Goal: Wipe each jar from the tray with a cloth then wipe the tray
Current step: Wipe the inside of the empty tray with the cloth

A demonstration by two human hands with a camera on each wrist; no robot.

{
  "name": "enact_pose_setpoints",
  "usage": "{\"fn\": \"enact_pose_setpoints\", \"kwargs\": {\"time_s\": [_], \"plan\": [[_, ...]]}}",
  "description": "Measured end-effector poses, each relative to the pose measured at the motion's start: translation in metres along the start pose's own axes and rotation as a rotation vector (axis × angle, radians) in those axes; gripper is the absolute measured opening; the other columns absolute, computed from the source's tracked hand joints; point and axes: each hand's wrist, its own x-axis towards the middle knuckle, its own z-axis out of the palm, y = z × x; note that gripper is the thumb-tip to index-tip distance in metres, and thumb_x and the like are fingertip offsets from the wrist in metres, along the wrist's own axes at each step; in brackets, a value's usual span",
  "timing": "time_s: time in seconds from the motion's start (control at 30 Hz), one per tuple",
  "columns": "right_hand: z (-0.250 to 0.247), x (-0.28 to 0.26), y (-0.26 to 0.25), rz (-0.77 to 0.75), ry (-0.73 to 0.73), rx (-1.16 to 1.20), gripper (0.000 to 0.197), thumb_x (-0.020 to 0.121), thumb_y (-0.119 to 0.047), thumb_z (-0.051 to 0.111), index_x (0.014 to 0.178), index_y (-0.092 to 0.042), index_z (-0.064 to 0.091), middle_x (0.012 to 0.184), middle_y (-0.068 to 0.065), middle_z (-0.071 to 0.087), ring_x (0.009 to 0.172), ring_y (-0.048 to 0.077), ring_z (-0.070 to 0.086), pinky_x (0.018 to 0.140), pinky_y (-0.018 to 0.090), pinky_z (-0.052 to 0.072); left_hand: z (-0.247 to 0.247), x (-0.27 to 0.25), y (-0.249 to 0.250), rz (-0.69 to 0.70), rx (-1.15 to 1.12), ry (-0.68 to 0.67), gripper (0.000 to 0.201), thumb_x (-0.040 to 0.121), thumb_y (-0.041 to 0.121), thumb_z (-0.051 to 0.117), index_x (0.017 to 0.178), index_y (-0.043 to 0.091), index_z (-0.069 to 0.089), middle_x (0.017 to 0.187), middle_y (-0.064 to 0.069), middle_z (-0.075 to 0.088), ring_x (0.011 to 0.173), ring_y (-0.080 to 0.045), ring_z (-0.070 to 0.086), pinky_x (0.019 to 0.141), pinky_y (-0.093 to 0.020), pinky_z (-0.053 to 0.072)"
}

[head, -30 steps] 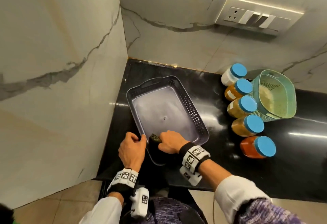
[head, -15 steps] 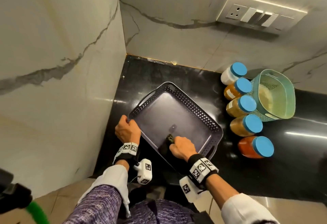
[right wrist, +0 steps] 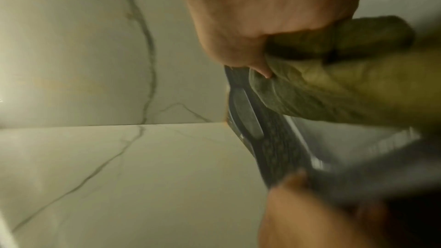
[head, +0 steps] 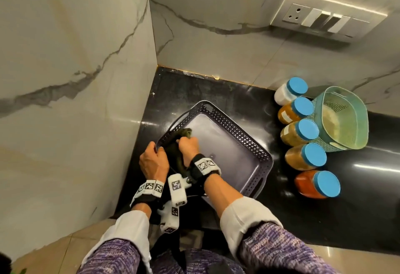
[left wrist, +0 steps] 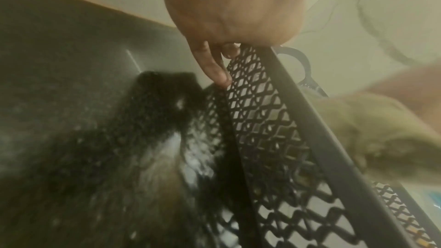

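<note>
A dark grey tray (head: 242,135) with perforated walls lies turned at an angle on the black counter. My left hand (head: 152,161) grips its near-left rim (left wrist: 281,86). My right hand (head: 188,147) holds a bunched olive-green cloth (head: 184,133) against the inside of that same left wall; the cloth (right wrist: 322,90) fills the right wrist view next to the tray's handle slot (right wrist: 245,116). Several jars with blue lids, among them a red one (head: 313,184) and a white one (head: 289,90), stand in a row to the right of the tray.
A teal perforated basket (head: 342,120) stands behind the jars at the right. Marble walls close the corner on the left and behind. A switch panel (head: 324,17) sits on the back wall. The counter's front edge runs just below my wrists.
The tray has been turned a little further. My right hand has carried the cloth from the tray's near edge up to its left wall, close beside my left hand.
</note>
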Motion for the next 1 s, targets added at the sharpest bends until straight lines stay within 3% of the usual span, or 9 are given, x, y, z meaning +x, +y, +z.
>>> {"fn": "enact_pose_setpoints", "kwargs": {"time_s": [0.1,0.23,0.3,0.37,0.5,0.6,0.77,0.9,1.0], "plan": [[-0.036,0.004,-0.005,-0.095,0.072,0.099,0.016,0.092,-0.009,0.062,0.105,-0.009,0.071,0.109,0.019,0.074,0.108,0.035,0.070,0.092,0.045,0.057,-0.007,0.014,0.003,-0.052,0.004,0.015,0.026,0.090,0.009,0.068,0.071,0.000,0.053,0.074,-0.030,0.065,0.072,-0.051,0.057,0.064,-0.044,0.037],[-0.105,-0.016,-0.032,-0.374,0.368,-0.284,0.020,0.097,-0.015,0.060,0.113,-0.013,0.071,0.115,0.020,0.073,0.107,0.040,0.065,0.091,0.042,0.049,-0.009,0.027,0.005,-0.079,-0.035,0.018,0.037,0.092,0.030,0.075,0.074,0.006,0.054,0.075,-0.023,0.067,0.075,-0.047,0.062,0.067,-0.046,0.048],[-0.122,-0.017,-0.037,-0.468,0.413,-0.391,0.022,0.093,-0.012,0.056,0.111,-0.013,0.069,0.109,0.023,0.073,0.103,0.045,0.063,0.087,0.045,0.049,-0.011,0.026,0.014,-0.123,-0.055,0.046,0.037,0.088,0.036,0.078,0.078,0.010,0.053,0.076,-0.015,0.065,0.075,-0.040,0.060,0.074,-0.047,0.052],[-0.123,-0.010,-0.038,-0.471,0.403,-0.475,0.028,0.090,-0.011,0.054,0.115,-0.014,0.067,0.109,0.024,0.072,0.103,0.046,0.062,0.087,0.046,0.050,-0.014,0.014,0.022,-0.160,-0.089,0.054,0.034,0.084,0.029,0.082,0.087,0.010,0.054,0.080,-0.008,0.062,0.077,-0.033,0.056,0.078,-0.045,0.047],[-0.094,0.008,-0.035,-0.467,0.298,-0.632,0.042,0.085,-0.014,0.057,0.126,-0.021,0.066,0.111,0.019,0.075,0.105,0.042,0.068,0.090,0.043,0.053,-0.009,-0.026,0.012,-0.237,-0.072,-0.146,0.038,0.078,0.024,0.084,0.096,0.012,0.053,0.085,-0.009,0.070,0.075,-0.033,0.066,0.078,-0.045,0.055],[-0.062,0.010,-0.021,-0.529,0.153,-0.774,0.044,0.085,-0.018,0.061,0.128,-0.024,0.068,0.116,0.018,0.074,0.109,0.040,0.067,0.093,0.042,0.054,-0.006,-0.042,0.008,-0.293,-0.167,-0.291,0.021,0.084,0.011,0.077,0.092,0.012,0.057,0.088,-0.011,0.073,0.062,-0.030,0.073,0.062,-0.044,0.064],[-0.034,-0.013,0.018,-0.688,-0.213,-0.888,0.061,0.074,-0.017,0.052,0.132,-0.021,0.069,0.135,0.015,0.068,0.124,0.036,0.062,0.110,0.039,0.049,-0.018,-0.012,0.003,-0.245,-0.150,-0.176,0.012,0.088,0.004,0.071,0.089,0.007,0.059,0.082,-0.013,0.070,0.060,-0.031,0.070,0.060,-0.048,0.064],[-0.051,-0.027,0.020,-0.508,-0.369,-0.739,0.037,0.088,-0.022,0.057,0.120,-0.019,0.074,0.115,0.010,0.078,0.109,0.029,0.071,0.099,0.037,0.054,-0.021,0.010,0.005,-0.226,-0.057,-0.170,0.024,0.083,0.012,0.075,0.076,0.015,0.053,0.075,-0.012,0.070,0.063,-0.036,0.070,0.066,-0.046,0.059],[-0.079,-0.035,0.007,-0.334,-0.428,-0.415,0.013,0.102,-0.012,0.061,0.108,-0.010,0.072,0.096,0.005,0.069,0.075,0.010,0.064,0.073,0.016,0.053,-0.014,0.021,0.013,-0.244,-0.051,-0.161,0.023,0.080,0.014,0.078,0.076,0.013,0.056,0.075,-0.014,0.073,0.065,-0.036,0.071,0.073,-0.048,0.060]]}}
